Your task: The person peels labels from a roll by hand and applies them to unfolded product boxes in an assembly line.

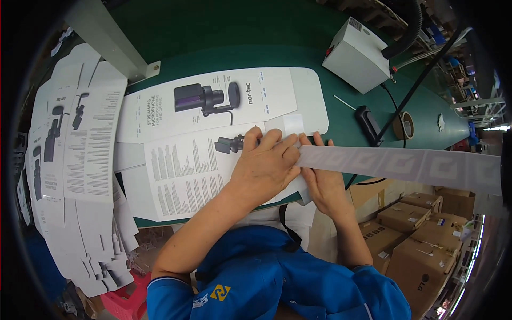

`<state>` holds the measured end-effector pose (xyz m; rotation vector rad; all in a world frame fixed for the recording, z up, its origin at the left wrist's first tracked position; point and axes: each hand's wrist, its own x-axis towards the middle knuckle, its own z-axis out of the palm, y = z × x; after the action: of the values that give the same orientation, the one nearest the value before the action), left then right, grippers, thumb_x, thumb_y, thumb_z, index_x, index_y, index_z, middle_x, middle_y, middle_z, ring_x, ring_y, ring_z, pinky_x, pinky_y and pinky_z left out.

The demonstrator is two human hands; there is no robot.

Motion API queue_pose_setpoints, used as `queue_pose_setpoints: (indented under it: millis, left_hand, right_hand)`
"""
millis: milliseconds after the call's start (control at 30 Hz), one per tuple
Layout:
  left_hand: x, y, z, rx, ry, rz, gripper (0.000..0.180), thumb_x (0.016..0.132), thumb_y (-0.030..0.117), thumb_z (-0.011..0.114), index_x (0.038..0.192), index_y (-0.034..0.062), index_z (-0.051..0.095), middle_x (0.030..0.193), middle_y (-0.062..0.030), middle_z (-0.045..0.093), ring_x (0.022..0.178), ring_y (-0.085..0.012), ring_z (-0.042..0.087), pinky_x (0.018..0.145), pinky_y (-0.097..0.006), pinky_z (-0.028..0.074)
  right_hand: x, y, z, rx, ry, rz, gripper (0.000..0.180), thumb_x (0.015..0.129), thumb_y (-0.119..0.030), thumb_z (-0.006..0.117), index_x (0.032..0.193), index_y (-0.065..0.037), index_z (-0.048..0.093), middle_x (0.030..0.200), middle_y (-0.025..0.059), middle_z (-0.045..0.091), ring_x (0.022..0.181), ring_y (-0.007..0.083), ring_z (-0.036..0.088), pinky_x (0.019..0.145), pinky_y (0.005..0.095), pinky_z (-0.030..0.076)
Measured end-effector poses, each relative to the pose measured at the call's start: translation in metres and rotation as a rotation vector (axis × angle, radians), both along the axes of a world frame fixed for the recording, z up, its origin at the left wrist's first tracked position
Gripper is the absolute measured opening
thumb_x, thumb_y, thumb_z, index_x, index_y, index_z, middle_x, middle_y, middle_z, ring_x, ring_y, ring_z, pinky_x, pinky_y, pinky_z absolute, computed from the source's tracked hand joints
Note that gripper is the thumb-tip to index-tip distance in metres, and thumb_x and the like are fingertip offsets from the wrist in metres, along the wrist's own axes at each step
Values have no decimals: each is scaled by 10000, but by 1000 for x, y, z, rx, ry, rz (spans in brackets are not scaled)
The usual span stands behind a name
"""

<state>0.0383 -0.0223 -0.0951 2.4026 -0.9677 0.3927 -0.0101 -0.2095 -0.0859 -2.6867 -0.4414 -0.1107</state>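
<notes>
Flat printed carton blanks, white with a microphone picture, lie on the green bench, the upper sheet [277,96] overlapping the one under my hands [184,181]. A long translucent strip of square labels [394,164] runs in from the right to my fingers. My left hand [266,160] is closed, its bent fingers pinching the strip's end over the right part of the lower blank. Just right of it, my right hand [325,184] grips the strip from beneath, fingertips showing above its upper edge. A small pale clear patch [292,124] lies on the blanks above my fingers.
A tall stack of carton blanks [80,144] leans at the left near a metal post [109,40]. A grey box-shaped machine [357,56], a black-handled tool [368,125] and a tape roll [404,126] occupy the far right. Brown cartons [426,261] and a pink stool [125,301] stand below.
</notes>
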Motion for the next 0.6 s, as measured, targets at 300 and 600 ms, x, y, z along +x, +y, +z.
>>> queue_pose_setpoints:
  millis: [300,600]
  left_hand:
    - [-34,-1,4,-296,-138,-136,198,773,149,707,931,57,629,1023,-53,649,1014,-237,544,912,-430,419]
    - [-91,27,37,-507,-132,-132,137,743,53,714,743,50,577,988,-81,708,901,-242,621,805,-392,480]
  right_hand:
    - [81,-3,15,695,286,-296,653,869,-263,759,1372,60,494,1153,138,641,953,142,614,789,260,519]
    - [127,26,37,775,452,-258,291,873,-241,749,992,-8,623,746,54,675,570,97,626,475,215,457]
